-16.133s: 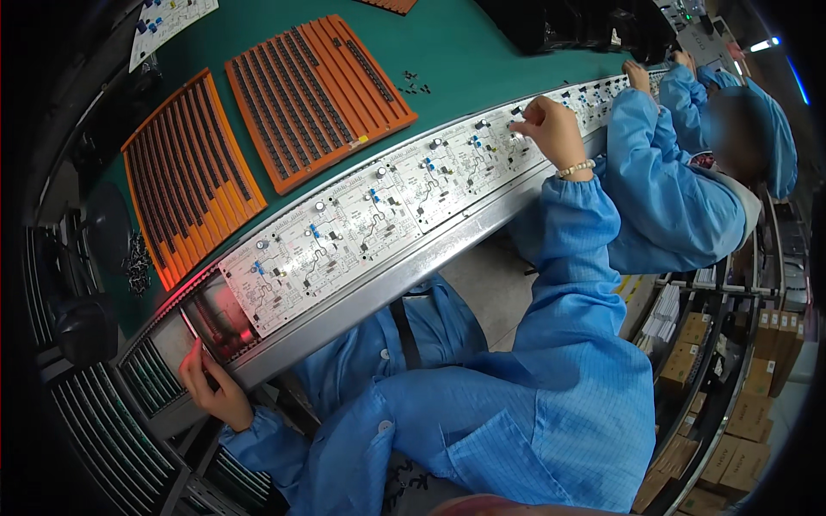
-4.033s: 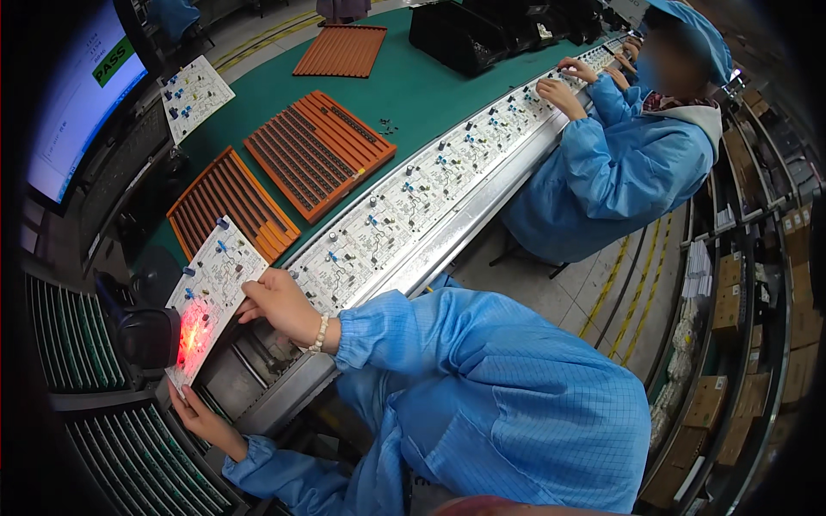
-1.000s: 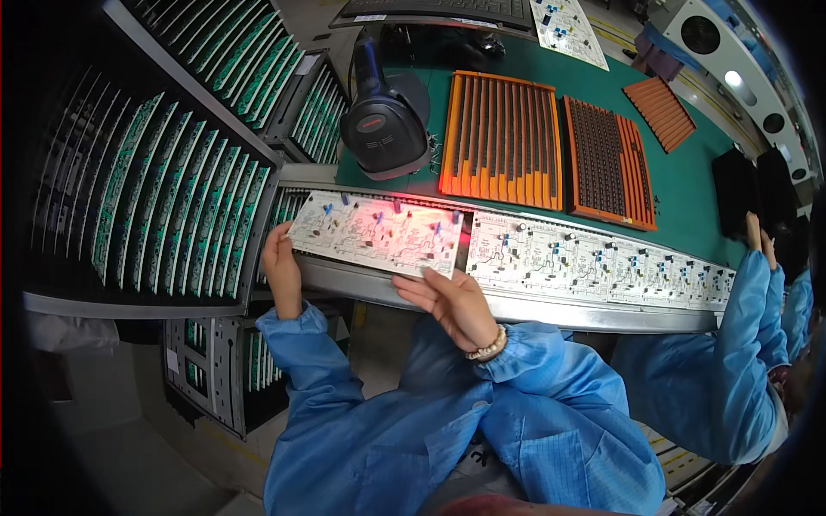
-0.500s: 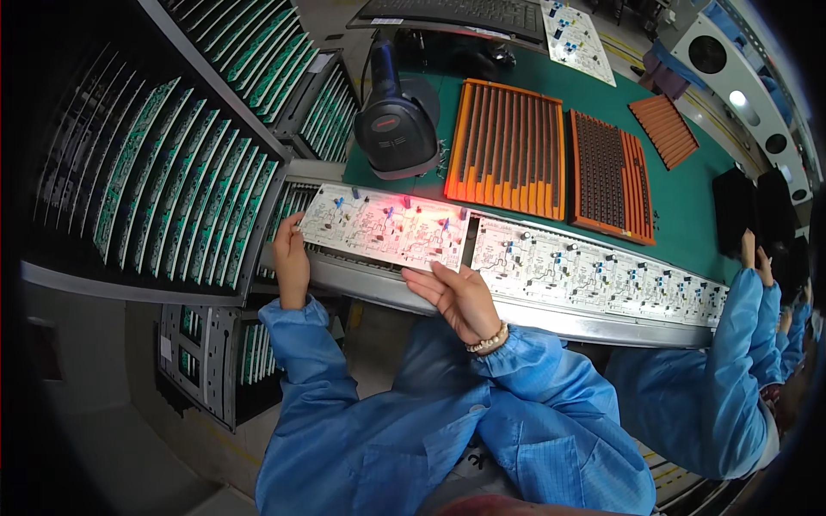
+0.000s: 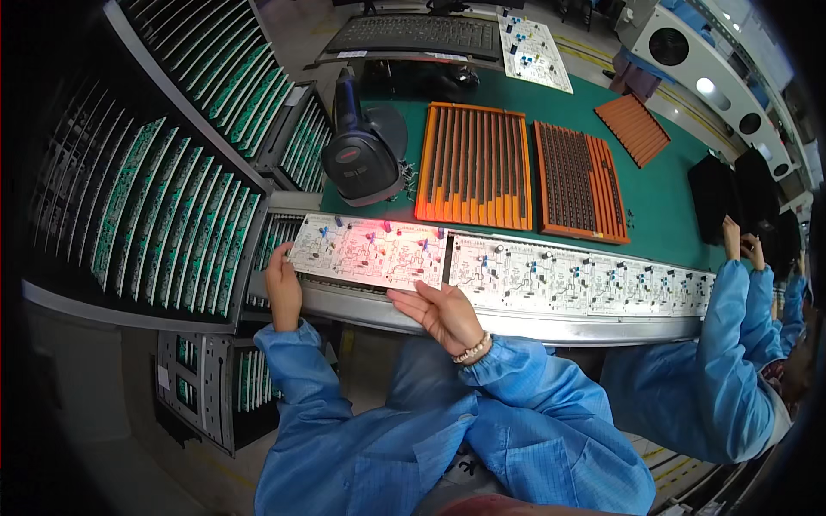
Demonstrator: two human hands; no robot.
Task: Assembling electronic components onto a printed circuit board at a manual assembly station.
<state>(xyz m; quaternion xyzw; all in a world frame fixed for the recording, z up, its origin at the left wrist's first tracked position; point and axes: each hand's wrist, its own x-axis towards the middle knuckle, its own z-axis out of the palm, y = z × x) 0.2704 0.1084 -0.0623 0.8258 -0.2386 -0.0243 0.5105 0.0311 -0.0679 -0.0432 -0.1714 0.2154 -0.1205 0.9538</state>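
Note:
A white circuit board with blue and black components lies over the left end of a metal rail, slightly tilted. My left hand closes on its left end, thumb at the edge. My right hand pinches its near right corner, thumb on top and fingers below the edge. Red light from a dark handheld scanner, standing just behind, falls on the board's right half. To the right, past a narrow dark gap, more populated white boards line up along the rail.
Orange component trays stand on the green mat. Behind are a keyboard and another white board. Black racks filled with green boards crowd the left. A co-worker's blue sleeves and hands are at the right.
The view has shifted, so the scene sits lower and further left. The gap between the held board and its neighbour looks narrower. Both hands keep their hold.

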